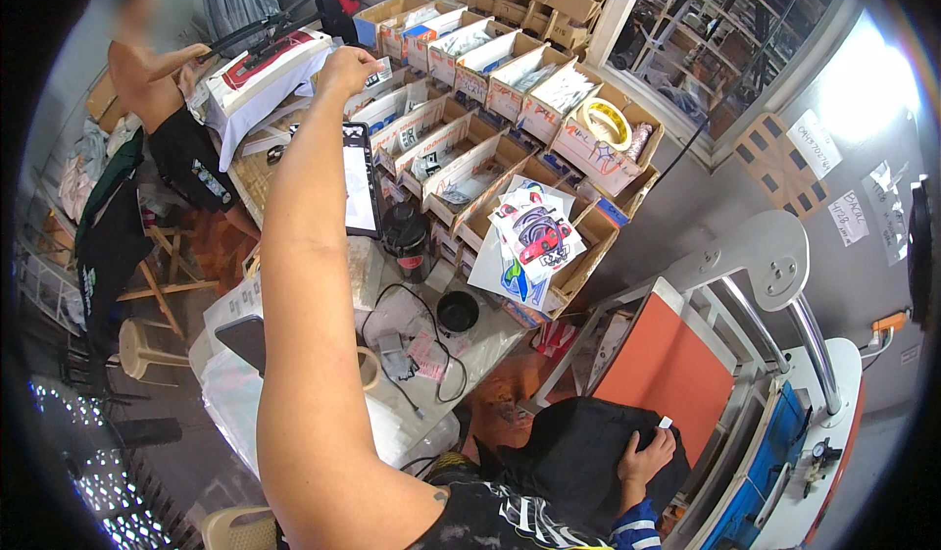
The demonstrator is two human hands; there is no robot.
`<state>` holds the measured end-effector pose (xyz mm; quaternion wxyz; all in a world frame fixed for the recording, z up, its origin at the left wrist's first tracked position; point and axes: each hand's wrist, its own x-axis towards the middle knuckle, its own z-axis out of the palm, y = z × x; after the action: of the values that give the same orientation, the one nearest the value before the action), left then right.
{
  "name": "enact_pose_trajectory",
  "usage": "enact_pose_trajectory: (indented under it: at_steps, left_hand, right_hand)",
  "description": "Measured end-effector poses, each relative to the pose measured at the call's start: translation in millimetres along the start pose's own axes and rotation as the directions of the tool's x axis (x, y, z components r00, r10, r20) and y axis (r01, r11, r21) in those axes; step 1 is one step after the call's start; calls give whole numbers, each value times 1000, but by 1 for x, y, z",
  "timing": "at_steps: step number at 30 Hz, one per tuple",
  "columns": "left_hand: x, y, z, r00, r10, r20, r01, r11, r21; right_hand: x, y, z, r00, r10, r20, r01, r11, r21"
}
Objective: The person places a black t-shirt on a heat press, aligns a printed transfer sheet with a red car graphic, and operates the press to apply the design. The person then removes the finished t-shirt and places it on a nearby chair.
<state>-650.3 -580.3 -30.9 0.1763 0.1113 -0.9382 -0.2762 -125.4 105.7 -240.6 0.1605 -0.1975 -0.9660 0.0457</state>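
My left arm stretches far forward over the table. At its end, my left hand point(345, 70) pinches a small printed label point(378, 74) above the rows of cardboard boxes. Low on the right, my right hand point(644, 464) grips a black garment point(578, 452) with curled fingers. A small white piece point(666, 423) shows at those fingertips; I cannot tell whether it is attached to the cloth. The garment hangs over the near edge of an orange platen point(662, 374) on a press.
Cardboard boxes point(490, 65) of labels and packets fill the table's back. Printed sheets point(534, 236) and yellow tape point(605, 125) lie on them. Nearer are a tablet point(361, 182), a black jug point(405, 236), a bowl point(458, 311) and cables. Another person point(162, 109) works at the far left.
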Motion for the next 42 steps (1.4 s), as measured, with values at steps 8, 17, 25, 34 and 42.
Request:
enact_pose_trajectory:
  at_steps: [8,17,25,34,42]
  left_hand:
    - [9,-27,5,937,-14,350,12,1000,9]
    - [11,-19,10,910,-41,414,-7,994,112]
    - [2,-2,-12,884,-24,467,34,999,-13]
    - [13,-27,-1,974,69,218,-72,997,3]
    - [11,3,21,862,-183,472,116,979,168]
  right_hand:
    - [2,-5,-2,1000,-16,-10,16,1000,1]
    - [2,1,4,1000,-13,-13,13,1000,1]
    - [0,0,1,1000,-13,-17,13,1000,0]
    - [0,-1,0,1000,-3,-4,3,1000,2]
    - [0,-2,0,1000,-5,-13,5,1000,-9]
